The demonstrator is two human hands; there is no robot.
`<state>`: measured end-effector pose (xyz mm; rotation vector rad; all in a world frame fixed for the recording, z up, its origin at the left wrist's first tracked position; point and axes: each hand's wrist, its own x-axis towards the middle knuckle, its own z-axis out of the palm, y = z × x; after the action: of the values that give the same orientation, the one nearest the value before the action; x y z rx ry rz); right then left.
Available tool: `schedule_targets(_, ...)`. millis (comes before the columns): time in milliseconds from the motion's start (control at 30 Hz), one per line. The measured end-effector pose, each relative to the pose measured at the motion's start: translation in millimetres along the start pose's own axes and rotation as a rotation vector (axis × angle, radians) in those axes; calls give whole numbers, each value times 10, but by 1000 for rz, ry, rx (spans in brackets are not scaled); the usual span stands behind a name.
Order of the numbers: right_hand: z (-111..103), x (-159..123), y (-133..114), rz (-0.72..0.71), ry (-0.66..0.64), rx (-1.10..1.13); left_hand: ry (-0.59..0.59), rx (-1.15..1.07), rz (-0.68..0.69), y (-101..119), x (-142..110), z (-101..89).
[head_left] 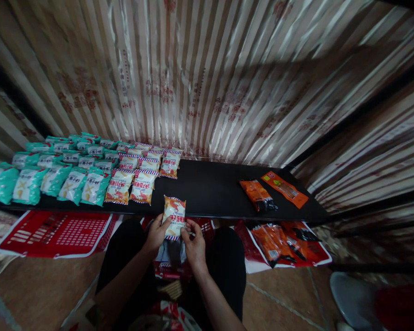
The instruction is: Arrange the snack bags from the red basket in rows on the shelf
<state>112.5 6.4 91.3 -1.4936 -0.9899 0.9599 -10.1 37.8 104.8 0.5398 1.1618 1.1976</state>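
Note:
A small white-and-orange snack bag (175, 215) with striped ends is held upright between my hands, just in front of the black shelf's near edge. My left hand (157, 233) grips its left side, fingers closed on it. On its right side, my right hand (194, 242) pinches the lower edge between thumb and fingers. Behind and to the left, several matching snack bags (142, 186) stand in rows on the black shelf (207, 188). Farther left are rows of teal snack bags (69, 184).
An orange-and-black packet (257, 195) and a flat orange packet (285, 188) lie on the shelf's right part. Below stand a red basket (62, 232) at left and one with orange packets (278, 241) at right. A striped curtain (207, 82) hangs behind.

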Motion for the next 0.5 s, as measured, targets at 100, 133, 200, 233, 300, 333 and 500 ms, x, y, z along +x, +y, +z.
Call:
schedule_targets(100,-9,46,42,128,-38,120,-25,12,-14,45,-5,-30)
schedule_targets(133,-14,57,38,180,-70,169,-43,24,-25,62,-6,-42)
schedule_targets(200,-28,68,2,278,-159,268,-88,53,-50,99,-1,-68)
schedule_targets(233,-35,67,-27,315,-211,309,-113,72,-61,116,4,-82)
schedule_targets(300,-47,53,-90,361,-300,354,-154,116,-74,145,18,-109)
schedule_targets(333,-50,43,-119,372,-328,359,-173,140,-78,158,26,-121)
schedule_targets(500,-19,-9,-183,433,-313,379,-262,202,-74,196,51,-163)
